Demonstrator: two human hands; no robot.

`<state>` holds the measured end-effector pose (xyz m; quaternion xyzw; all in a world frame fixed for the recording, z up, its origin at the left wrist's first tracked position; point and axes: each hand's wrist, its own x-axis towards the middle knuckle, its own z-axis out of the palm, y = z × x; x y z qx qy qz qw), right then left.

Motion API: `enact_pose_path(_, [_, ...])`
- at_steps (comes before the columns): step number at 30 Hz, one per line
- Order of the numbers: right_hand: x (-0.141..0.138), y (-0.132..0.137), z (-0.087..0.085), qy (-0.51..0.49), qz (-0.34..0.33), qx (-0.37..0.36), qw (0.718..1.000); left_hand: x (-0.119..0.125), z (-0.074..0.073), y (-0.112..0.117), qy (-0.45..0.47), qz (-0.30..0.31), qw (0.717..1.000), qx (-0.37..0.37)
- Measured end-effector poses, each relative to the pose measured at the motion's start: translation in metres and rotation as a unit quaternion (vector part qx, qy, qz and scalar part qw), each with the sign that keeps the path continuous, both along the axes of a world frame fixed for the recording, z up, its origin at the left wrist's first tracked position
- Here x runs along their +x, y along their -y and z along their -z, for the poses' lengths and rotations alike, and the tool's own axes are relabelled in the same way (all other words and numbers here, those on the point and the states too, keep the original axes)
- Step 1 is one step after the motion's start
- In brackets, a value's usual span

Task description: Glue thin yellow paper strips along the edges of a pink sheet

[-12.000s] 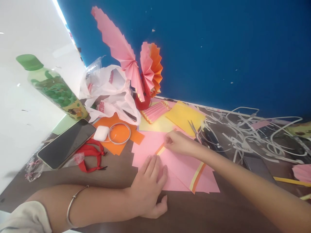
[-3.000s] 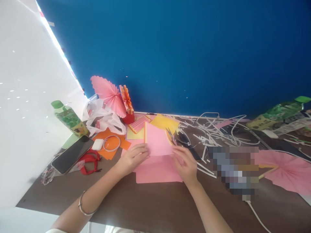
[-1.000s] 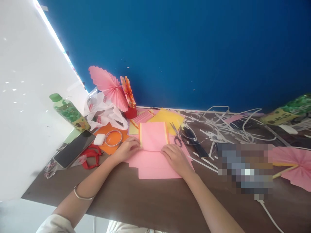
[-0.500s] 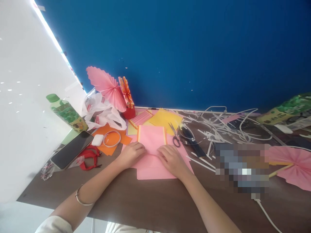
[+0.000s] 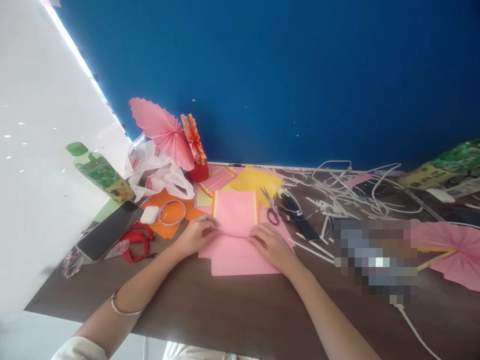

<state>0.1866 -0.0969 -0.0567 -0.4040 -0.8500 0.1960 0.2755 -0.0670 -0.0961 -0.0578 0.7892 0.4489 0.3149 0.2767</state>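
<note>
Between my hands is a pink sheet of paper [image 5: 235, 212] with yellow and orange strips along its two side edges. Its near edge curls up slightly where my fingers pinch it. My left hand [image 5: 198, 234] grips the left corner of that edge, thumb and fingers together. At the right corner, my right hand [image 5: 270, 245] pinches the same sheet. Under it lie several plain pink sheets [image 5: 240, 265] on the brown table. Just beyond my right hand rest dark-handled scissors [image 5: 272, 212], blades pointing away, partly over yellow paper [image 5: 255, 181].
On the left are a phone [image 5: 109, 231], a white earphone case [image 5: 149, 215], orange paper [image 5: 167, 231], red straps [image 5: 137, 242] and a green-capped bottle [image 5: 99, 170]. Pink paper fans [image 5: 163, 127] stand behind. White paper strips and cables [image 5: 337, 195] tangle at right, near a blurred-out object [image 5: 375, 260].
Both hands have moved outward to the sheet's near corners. The near edge now shows between them, slightly raised and curved. The view has shifted a little.
</note>
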Motion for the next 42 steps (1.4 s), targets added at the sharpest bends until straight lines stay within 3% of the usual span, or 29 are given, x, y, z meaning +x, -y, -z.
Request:
enact_pose_path(10, [0.006,-0.003,0.004,0.022,0.043,-0.027,0.998,-0.010,0.005,-0.006,-0.041,-0.040,0.997,0.049])
enact_pose_path(14, [0.006,-0.003,0.007,0.008,0.077,-0.030,0.997,-0.011,0.004,-0.007,-0.043,-0.040,0.998,0.029])
enact_pose_path(24, [0.004,-0.007,0.015,0.000,0.141,-0.039,0.989,-0.008,0.007,-0.009,-0.001,-0.121,0.991,-0.053])
enact_pose_path(42, [-0.001,-0.010,0.016,0.015,0.155,-0.031,0.987,-0.005,0.004,-0.016,-0.001,-0.180,0.980,-0.082])
